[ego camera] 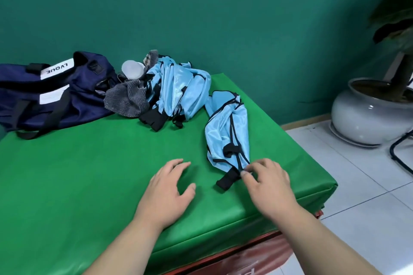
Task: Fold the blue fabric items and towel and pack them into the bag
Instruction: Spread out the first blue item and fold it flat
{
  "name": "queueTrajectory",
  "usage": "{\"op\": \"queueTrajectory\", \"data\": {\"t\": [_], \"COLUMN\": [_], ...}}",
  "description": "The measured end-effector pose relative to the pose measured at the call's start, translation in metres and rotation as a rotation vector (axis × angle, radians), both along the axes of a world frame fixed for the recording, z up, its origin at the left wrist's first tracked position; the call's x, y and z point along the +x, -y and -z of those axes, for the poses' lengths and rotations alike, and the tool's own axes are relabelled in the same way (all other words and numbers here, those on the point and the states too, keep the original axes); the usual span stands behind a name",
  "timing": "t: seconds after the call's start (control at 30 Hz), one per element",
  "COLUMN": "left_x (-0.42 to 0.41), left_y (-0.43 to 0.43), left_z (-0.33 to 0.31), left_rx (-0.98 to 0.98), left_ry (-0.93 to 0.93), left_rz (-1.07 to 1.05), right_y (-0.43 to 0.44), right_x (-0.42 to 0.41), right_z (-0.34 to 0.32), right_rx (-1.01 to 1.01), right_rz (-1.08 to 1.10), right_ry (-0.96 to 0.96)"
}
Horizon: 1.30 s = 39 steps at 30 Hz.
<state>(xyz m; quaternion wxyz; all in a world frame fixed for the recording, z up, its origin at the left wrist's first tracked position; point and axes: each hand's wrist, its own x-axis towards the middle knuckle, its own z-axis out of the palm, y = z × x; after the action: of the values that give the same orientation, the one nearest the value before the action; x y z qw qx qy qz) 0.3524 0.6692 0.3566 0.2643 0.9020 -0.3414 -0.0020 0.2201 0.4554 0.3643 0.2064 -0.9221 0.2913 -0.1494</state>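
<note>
- The left hand (169, 190) lies palm down over the green table cover (89, 174) at lower centre of the frame. Its fingers are relaxed and slightly spread, and it holds nothing. Whether the palm touches the cover cannot be told.
- The right hand (268, 183) is just right of it, with its fingers curled. Its thumb and forefinger tips (245, 173) meet at the lower corner of the nearer light-blue garment (228, 131) and appear to pinch the edge where a black strap (226, 179) sticks out.
- That garment is shiny with black trim. It lies crumpled in a long strip from centre right of the frame down to the right hand.
- A larger light-blue fabric heap (178, 87), also black-trimmed, sits bunched at upper centre, just beside the top end of the strip.
- A grey striped towel (127, 100) lies rumpled against the heap's left side, between it and the bag.
- The navy duffel bag (55, 96), with a white label reading "LVGUE", lies on the table at upper left.
- A translucent plastic container (133, 69) rests behind the towel.
- A white ceramic plant pot (368, 116) stands on the tiled floor at the right edge.
</note>
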Motion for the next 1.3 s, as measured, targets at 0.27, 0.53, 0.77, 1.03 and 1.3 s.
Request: {"op": "queueTrajectory", "data": {"t": [0.27,0.53,0.77,1.03,1.3], "left_x": [0.001,0.015,0.043,0.080,0.109], "left_y": [-0.002,0.017,0.103,0.157,0.189], "left_z": [0.006,-0.003,-0.037,-0.038,-0.039], "left_rx": [-0.162,-0.178,-0.217,-0.038,-0.071], "left_ry": [-0.020,0.040,0.025,-0.110,-0.254], "left_rz": [-0.030,0.060,0.050,-0.088,-0.239], "right_y": [0.009,0.013,0.033,0.063,0.078], "right_x": [0.025,0.023,0.012,-0.003,-0.003], "right_z": [-0.028,-0.013,-0.028,-0.035,-0.036], "right_rx": [0.068,-0.069,0.064,0.158,0.126], "right_rz": [-0.263,-0.427,-0.406,-0.365,-0.187], "right_ry": [0.086,-0.158,-0.175,-0.194,-0.212]}}
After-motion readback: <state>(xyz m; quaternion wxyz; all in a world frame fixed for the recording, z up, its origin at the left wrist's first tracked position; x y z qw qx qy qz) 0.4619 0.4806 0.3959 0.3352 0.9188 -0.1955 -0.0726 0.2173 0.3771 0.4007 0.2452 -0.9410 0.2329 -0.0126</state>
